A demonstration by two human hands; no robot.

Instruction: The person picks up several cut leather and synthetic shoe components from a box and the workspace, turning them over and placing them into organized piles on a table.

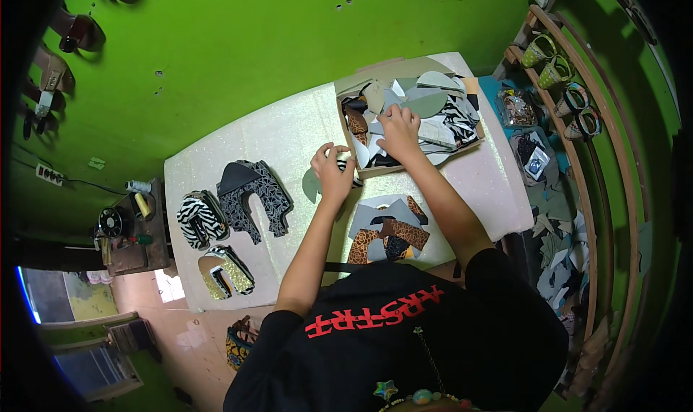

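My right hand (pixel 401 133) reaches over a shallow cardboard box (pixel 386 169) filled with cut pieces of material, its bent fingers somewhat apart and touching the pieces. Beside them lies a rounded grey-green piece (pixel 427 106). White, leopard-print and zebra-print pieces (pixel 462 123) fill the rest of the box. Left of the box, my left hand (pixel 334 174) curls its fingers round a small zebra-print piece (pixel 342 165), partly hidden by the hand. A grey-green piece (pixel 311 186) shows under that hand.
Zebra-print (pixel 200 220), black-patterned (pixel 268 202) and gold-glitter (pixel 224 280) stacks of cut pieces stand on the left of the pale table (pixel 289 123). Loose leopard-print pieces (pixel 408 233) lie near my body. A wooden rack (pixel 577 152) with sandals stands at right, scraps (pixel 552 260) beside it.
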